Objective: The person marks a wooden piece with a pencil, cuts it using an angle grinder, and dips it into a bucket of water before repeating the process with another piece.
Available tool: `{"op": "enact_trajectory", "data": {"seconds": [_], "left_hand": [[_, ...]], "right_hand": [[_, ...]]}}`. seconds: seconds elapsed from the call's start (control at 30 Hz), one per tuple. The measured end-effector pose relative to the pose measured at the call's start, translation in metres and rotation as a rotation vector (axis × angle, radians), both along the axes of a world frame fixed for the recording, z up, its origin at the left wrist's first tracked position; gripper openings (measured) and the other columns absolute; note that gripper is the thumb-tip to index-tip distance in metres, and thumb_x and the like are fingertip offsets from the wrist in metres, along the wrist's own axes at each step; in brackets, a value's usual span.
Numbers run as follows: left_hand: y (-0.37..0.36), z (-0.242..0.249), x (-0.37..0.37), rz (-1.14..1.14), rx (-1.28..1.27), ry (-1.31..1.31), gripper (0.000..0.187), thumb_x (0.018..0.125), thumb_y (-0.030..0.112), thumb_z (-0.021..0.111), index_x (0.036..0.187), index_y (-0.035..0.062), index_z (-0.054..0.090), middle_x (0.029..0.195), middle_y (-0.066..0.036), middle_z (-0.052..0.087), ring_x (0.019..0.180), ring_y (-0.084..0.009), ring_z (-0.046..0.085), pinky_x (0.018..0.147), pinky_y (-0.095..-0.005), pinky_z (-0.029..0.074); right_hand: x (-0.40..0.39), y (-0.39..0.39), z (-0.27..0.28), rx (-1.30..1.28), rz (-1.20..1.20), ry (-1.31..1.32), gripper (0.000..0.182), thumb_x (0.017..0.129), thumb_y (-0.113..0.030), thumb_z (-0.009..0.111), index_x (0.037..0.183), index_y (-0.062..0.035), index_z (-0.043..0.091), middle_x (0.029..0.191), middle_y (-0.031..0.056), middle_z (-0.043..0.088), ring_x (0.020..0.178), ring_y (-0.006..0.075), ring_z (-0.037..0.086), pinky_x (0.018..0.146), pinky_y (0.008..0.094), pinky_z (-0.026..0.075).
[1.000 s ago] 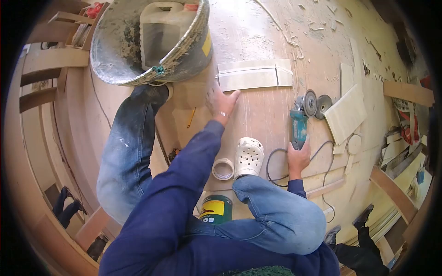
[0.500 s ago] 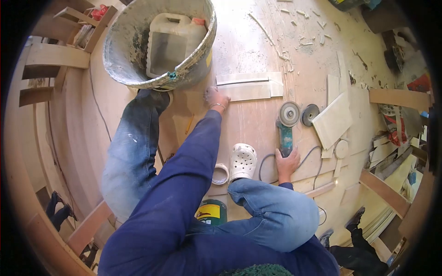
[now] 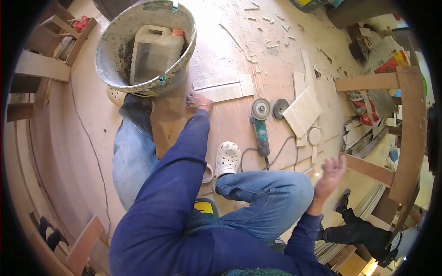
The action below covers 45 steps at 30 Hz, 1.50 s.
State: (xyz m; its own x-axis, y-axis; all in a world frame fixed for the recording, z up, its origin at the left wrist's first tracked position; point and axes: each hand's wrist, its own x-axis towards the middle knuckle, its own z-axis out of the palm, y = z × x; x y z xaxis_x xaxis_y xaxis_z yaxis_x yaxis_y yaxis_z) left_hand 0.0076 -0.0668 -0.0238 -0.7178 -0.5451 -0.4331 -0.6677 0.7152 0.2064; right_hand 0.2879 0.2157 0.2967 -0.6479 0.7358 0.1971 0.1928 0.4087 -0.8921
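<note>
My left hand [image 3: 199, 101] is on the near left end of a light tile strip [image 3: 230, 94], its fingers curled at the end and partly hidden. A dark slit separates this strip from a second tile strip [image 3: 216, 82] behind it. My right hand [image 3: 330, 177] is raised beside my right knee, empty, fingers apart and slightly blurred. On the floor between my hands lies a teal angle grinder [image 3: 261, 133], its disc facing up. A loose dark disc [image 3: 281, 109] lies right of it, near a larger tile piece [image 3: 302, 112].
A dusty bucket [image 3: 179, 78] holding a plastic jerrycan [image 3: 154, 55] stands at the back left. A pencil [image 3: 171, 129] and the grinder's cord [image 3: 282, 149] lie on the floor. Tile offcuts are scattered at the back. Wooden frames [image 3: 410, 133] flank the right; another person's legs [image 3: 363, 232] show there.
My right hand has let go of the angle grinder and risen to the right, leaving it on the floor. My left hand stays at the tile strip. The whole view has shifted.
</note>
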Motion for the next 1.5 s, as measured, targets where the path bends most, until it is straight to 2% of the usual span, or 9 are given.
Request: {"op": "enact_trajectory", "data": {"seconds": [0.2, 0.47, 0.67, 0.9, 1.07, 1.17, 1.37, 1.47, 1.5], "left_hand": [[-0.010, -0.013, 0.004, -0.020, 0.052, 0.070, 0.081, 0.064, 0.031, 0.086, 0.129, 0.0050, 0.044, 0.133, -0.018, 0.051, 0.125, -0.0332, 0.051, 0.105, -0.0419, 0.043], [-0.014, -0.024, 0.013, -0.077, 0.176, 0.252, 0.078, 0.065, 0.030, 0.085, 0.128, 0.0056, 0.046, 0.125, -0.019, 0.058, 0.119, -0.0334, 0.057, 0.101, -0.0406, 0.047], [-0.016, 0.000, 0.024, -0.226, 0.558, 0.296, 0.026, 0.074, 0.025, 0.079, 0.097, 0.0147, 0.076, 0.092, -0.010, 0.075, 0.089, -0.0306, 0.071, 0.084, -0.0417, 0.054], [-0.016, 0.125, 0.068, -0.333, 0.544, 0.530, 0.027, 0.077, 0.026, 0.076, 0.101, 0.0146, 0.075, 0.094, -0.011, 0.074, 0.091, -0.0304, 0.071, 0.080, -0.0402, 0.054], [-0.043, 0.198, 0.106, -0.246, 0.665, 0.847, 0.028, 0.075, 0.021, 0.084, 0.084, 0.0018, 0.067, 0.070, -0.001, 0.063, 0.064, -0.0080, 0.053, 0.062, -0.0262, 0.047], [-0.050, 0.248, 0.144, -0.173, 0.782, 1.033, 0.019, 0.078, 0.015, 0.081, 0.085, 0.0031, 0.069, 0.069, -0.003, 0.066, 0.064, -0.0086, 0.058, 0.061, -0.0274, 0.048], [-0.086, 0.326, 0.212, -0.166, 0.865, 1.212, 0.019, 0.080, 0.011, 0.081, 0.087, 0.0021, 0.066, 0.078, -0.002, 0.066, 0.066, -0.0069, 0.054, 0.062, -0.0247, 0.046], [-0.114, 0.370, 0.225, -0.355, 0.581, 1.166, 0.026, 0.081, 0.022, 0.083, 0.090, 0.0031, 0.068, 0.082, 0.002, 0.063, 0.072, -0.0076, 0.051, 0.065, -0.0242, 0.046], [-0.124, 0.384, 0.224, -0.354, 0.543, 1.088, 0.027, 0.081, 0.023, 0.083, 0.092, 0.0025, 0.069, 0.085, 0.001, 0.064, 0.073, -0.0087, 0.054, 0.067, -0.0245, 0.047]], "right_hand": [[-0.055, -0.110, 0.077, -0.096, 0.429, 0.411, 0.060, 0.097, -0.017, 0.064, 0.145, 0.0029, 0.034, 0.124, 0.0141, 0.056, 0.104, 0.0200, 0.060, 0.094, 0.0334, 0.049], [-0.088, -0.127, 0.049, -0.391, 0.433, -0.011, 0.056, 0.093, -0.009, 0.069, 0.140, 0.0043, 0.042, 0.115, 0.0114, 0.058, 0.093, 0.0117, 0.061, 0.081, 0.0236, 0.051], [-0.097, -0.131, 0.052, -0.381, 0.425, 0.022, 0.050, 0.094, -0.012, 0.068, 0.135, 0.0056, 0.045, 0.106, 0.0080, 0.060, 0.086, 0.0088, 0.060, 0.075, 0.0212, 0.050], [-0.093, -0.124, 0.055, -0.416, 0.357, 0.129, 0.051, 0.092, -0.021, 0.072, 0.129, 0.0074, 0.052, 0.097, 0.0075, 0.065, 0.082, 0.0112, 0.062, 0.070, 0.0230, 0.050], [-0.099, -0.121, 0.043, -0.205, 0.323, -0.005, 0.055, 0.086, -0.035, 0.073, 0.123, 0.0041, 0.061, 0.096, 0.0130, 0.071, 0.088, 0.0204, 0.067, 0.079, 0.0325, 0.053], [-0.117, -0.124, 0.023, -0.162, 0.356, -0.082, 0.063, 0.084, -0.041, 0.073, 0.123, 0.0055, 0.060, 0.103, 0.0192, 0.070, 0.092, 0.0255, 0.069, 0.084, 0.0343, 0.053], [-0.101, -0.161, 0.052, -0.443, 0.436, -0.121, 0.083, 0.080, -0.050, 0.074, 0.135, 0.0074, 0.049, 0.116, 0.0271, 0.064, 0.098, 0.0272, 0.067, 0.055, 0.0330, 0.055], [-0.122, -0.160, 0.021, -0.331, 0.399, 0.111, 0.097, 0.077, -0.057, 0.077, 0.135, 0.0141, 0.043, 0.120, 0.0280, 0.061, 0.110, 0.0303, 0.061, 0.099, 0.0327, 0.046], [-0.106, -0.164, 0.041, -0.441, 0.461, 0.161, 0.096, 0.076, -0.057, 0.078, 0.135, 0.0117, 0.045, 0.117, 0.0235, 0.063, 0.105, 0.0277, 0.061, 0.089, 0.0339, 0.051]]}}
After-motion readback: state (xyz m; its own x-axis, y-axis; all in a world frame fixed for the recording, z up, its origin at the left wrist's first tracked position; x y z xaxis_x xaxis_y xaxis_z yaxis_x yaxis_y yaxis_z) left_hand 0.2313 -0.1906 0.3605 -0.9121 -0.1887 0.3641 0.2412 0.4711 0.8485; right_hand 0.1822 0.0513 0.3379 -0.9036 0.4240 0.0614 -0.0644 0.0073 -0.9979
